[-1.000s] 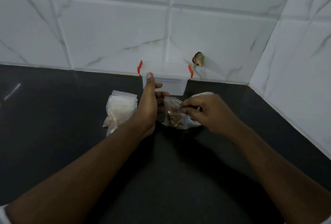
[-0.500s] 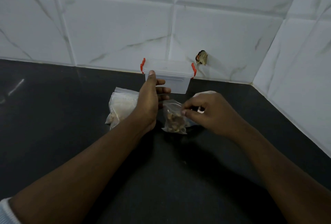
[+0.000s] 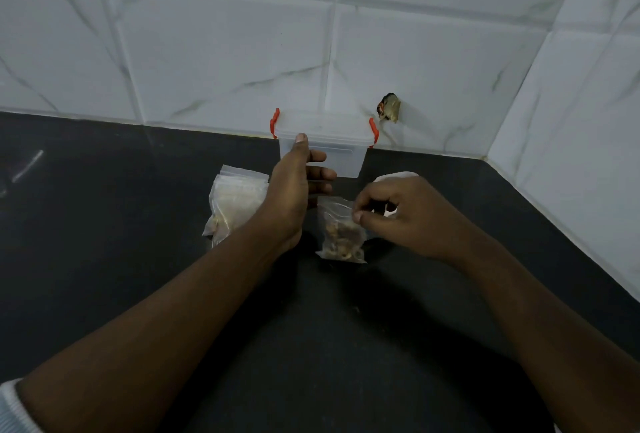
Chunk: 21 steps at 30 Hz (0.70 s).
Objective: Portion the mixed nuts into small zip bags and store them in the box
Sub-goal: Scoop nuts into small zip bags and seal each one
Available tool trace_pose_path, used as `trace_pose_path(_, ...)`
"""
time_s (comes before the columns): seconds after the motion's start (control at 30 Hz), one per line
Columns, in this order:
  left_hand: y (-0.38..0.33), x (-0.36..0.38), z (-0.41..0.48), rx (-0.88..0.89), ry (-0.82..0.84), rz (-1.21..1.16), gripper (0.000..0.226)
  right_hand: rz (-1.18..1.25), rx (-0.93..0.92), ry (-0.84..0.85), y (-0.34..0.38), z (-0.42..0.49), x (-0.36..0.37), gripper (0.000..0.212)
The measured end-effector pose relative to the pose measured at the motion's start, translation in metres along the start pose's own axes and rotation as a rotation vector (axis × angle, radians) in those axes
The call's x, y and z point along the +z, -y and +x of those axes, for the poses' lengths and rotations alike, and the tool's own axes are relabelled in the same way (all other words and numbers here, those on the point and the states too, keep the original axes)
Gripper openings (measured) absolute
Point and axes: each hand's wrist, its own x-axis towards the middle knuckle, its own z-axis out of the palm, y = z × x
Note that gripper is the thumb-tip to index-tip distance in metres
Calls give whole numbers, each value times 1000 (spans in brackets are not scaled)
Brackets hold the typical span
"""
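Note:
A small clear zip bag of mixed nuts (image 3: 341,237) stands on the black counter, its lower half filled. My right hand (image 3: 405,218) pinches its upper right edge between thumb and forefinger. My left hand (image 3: 294,190) is just left of the bag, fingers straight and pointing right, with nothing in it. Its thumb tip lies at the front of the clear plastic box (image 3: 341,148). The box has red side latches, its lid is on, and it stands against the tiled wall.
A pile of clear zip bags (image 3: 233,200) lies left of my left hand. A white object (image 3: 398,176) shows partly behind my right hand. Tiled walls close the back and right sides, with a dark hole (image 3: 389,107) in the back wall.
The nut bag has come down and turned more upright on the counter, held by my right hand. My left hand stays in front of the box.

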Motion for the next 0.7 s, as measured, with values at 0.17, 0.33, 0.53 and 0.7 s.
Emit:
trace_pose_path(0.17,2,0,1,12,26,25,53,95,-6,-197,4,0,-1,8)
trace_pose_path(0.33,3,0,1,34,41,35,52,75,-1,-81,4,-1,3,11)
trace_pose_path(0.53,-2,-4,0,41,180,-42,56,40,14,117,2,-2,-1,11)
trace_pose_path(0.7,-9,-3,-7,10,433,-35,62,318,84,-306,-1,1,-7,8)
